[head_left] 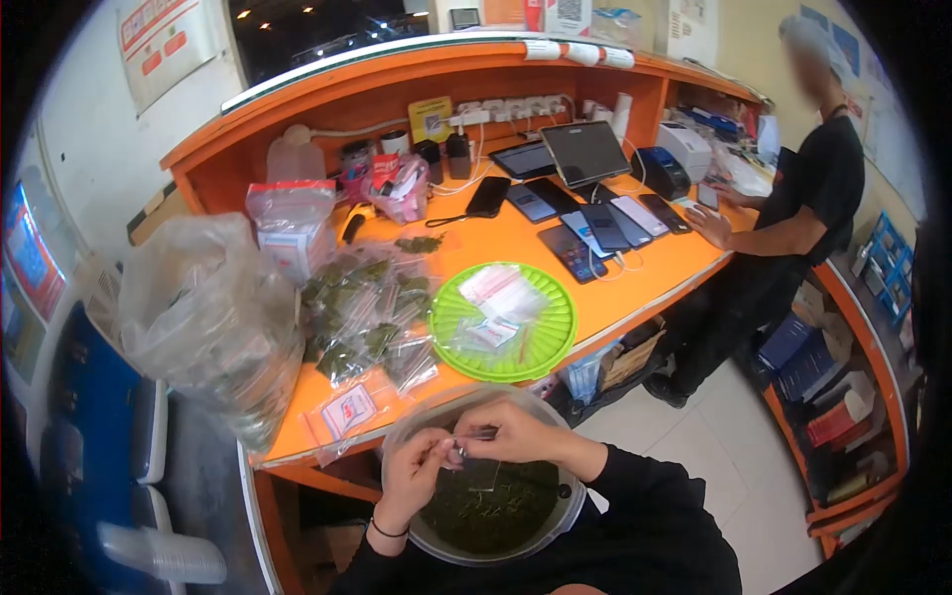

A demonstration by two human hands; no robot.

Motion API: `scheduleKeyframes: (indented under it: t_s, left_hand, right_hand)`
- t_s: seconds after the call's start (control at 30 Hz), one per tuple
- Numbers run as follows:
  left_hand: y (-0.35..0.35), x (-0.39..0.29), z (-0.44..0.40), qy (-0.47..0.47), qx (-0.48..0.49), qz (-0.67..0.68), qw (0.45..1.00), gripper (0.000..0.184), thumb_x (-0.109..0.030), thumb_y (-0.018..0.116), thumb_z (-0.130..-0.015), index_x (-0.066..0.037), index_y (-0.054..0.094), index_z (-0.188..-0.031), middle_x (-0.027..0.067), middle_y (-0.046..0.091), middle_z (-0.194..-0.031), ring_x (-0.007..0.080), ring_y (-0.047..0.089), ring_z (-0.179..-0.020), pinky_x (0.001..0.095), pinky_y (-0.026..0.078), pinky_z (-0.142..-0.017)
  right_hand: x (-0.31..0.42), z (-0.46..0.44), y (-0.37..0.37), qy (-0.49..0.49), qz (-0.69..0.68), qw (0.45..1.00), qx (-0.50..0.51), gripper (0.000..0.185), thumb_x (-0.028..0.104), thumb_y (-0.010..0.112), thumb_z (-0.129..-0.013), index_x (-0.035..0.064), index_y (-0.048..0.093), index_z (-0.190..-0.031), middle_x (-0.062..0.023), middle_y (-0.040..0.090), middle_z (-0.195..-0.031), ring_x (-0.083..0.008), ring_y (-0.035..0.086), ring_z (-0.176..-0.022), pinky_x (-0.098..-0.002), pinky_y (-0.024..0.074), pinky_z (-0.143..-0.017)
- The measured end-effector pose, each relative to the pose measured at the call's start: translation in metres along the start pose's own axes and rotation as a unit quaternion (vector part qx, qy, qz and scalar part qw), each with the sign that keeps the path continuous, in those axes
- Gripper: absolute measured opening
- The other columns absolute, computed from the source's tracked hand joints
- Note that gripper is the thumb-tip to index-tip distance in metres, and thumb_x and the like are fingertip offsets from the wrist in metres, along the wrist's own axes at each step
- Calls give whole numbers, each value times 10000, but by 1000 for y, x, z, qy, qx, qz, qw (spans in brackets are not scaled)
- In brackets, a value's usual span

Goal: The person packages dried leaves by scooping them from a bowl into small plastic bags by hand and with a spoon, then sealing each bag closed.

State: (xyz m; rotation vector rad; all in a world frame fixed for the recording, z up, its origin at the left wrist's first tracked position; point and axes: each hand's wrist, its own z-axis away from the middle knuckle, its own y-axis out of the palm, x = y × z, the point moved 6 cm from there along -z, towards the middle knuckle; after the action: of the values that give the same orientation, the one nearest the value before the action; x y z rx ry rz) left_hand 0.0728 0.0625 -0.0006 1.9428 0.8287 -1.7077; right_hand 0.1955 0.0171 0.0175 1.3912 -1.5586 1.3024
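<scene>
My left hand [415, 478] and my right hand [518, 432] meet above a round plastic tub [399, 428]. Both pinch what looks like a small clear plastic bag [481, 433] between the fingertips; much of it is hidden by the fingers. Dark green chopped leaves [486, 511] fill the bottom of the tub. On the orange counter just beyond, a bright green round lid [557, 342] carries several flat clear bags [504, 294]. A heap of clear bags with green leaves inside [362, 302] lies to its left, and a bag with a red-and-white label [347, 410] rests at the counter's edge.
A large cloudy plastic sack [198, 297] stands at the left. Several phones [603, 226] and a tablet [585, 154] lie farther back, near a power strip [511, 109]. At the right, another person [793, 198] in black stands with hands on the counter [645, 281].
</scene>
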Motion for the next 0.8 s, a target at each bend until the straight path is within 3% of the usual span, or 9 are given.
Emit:
scheduleKeyframes:
  t_s: [0.1,0.2,0.37,0.5,0.57,0.63,0.67,0.77,0.8]
  left_hand:
    - [3,-1,1,9,5,-23,1000,163,-77,486,-899,51,579,-861,80,603,-721,118,592,-643,224,491,-591]
    - [6,0,2,7,26,-39,999,163,-71,487,-896,57,580,-860,80,603,-709,118,596,-643,225,491,-593]
    - [9,-5,4,-5,59,-52,997,151,-69,485,-896,52,574,-871,78,606,-703,120,605,-652,230,491,-592]
    - [-4,-15,3,15,-18,-41,999,144,-79,477,-902,33,562,-866,68,602,-706,116,601,-639,225,481,-574]
    - [-19,-18,-4,33,-35,-59,997,148,-94,474,-907,18,559,-861,57,596,-707,112,597,-633,218,468,-551]
    - [-57,-17,-11,-2,-162,-37,986,150,-116,476,-909,-4,558,-854,40,584,-709,87,572,-639,203,434,-537]
    - [-77,-28,-19,77,-201,-148,965,145,-128,477,-912,-18,555,-858,23,572,-705,73,538,-634,197,403,-537]
    - [-105,-73,-45,216,-326,-215,895,139,-128,508,-893,-1,560,-869,44,559,-692,81,504,-608,215,409,-559]
    - [-105,-87,-56,244,-341,-278,864,145,-127,522,-882,8,567,-910,79,583,-718,126,539,-632,244,431,-589]
  right_hand:
    - [-2,1,0,-14,-9,1000,1,175,124,602,-784,-15,545,-693,-16,406,-525,-63,367,-521,-239,312,-464]
    - [2,3,0,-42,26,998,29,114,85,598,-769,-18,566,-734,-46,486,-578,-96,415,-521,-258,348,-476]
    - [9,7,-2,-67,53,995,46,110,84,613,-745,-14,568,-722,-67,480,-575,-128,429,-509,-267,354,-473]
    - [12,14,-23,-80,71,994,23,98,77,611,-744,-14,576,-738,-56,496,-583,-113,452,-525,-258,374,-489]
    - [2,21,-39,-38,39,998,-17,112,91,605,-745,-10,563,-720,-54,493,-561,-100,438,-521,-269,366,-483]
    - [-5,32,-64,-35,48,995,-79,86,71,588,-752,-10,565,-735,-26,512,-557,-69,455,-536,-252,374,-487]
    - [-11,38,-78,-35,24,991,-127,85,70,586,-764,-10,570,-743,-19,521,-563,-66,466,-539,-244,377,-486]
    - [-33,58,-111,3,-52,967,-248,91,77,580,-799,-10,584,-770,-4,548,-593,-60,501,-562,-220,393,-500]
    - [-43,65,-117,39,-77,957,-278,98,84,578,-813,-9,588,-782,-2,559,-613,-59,513,-579,-213,402,-514]
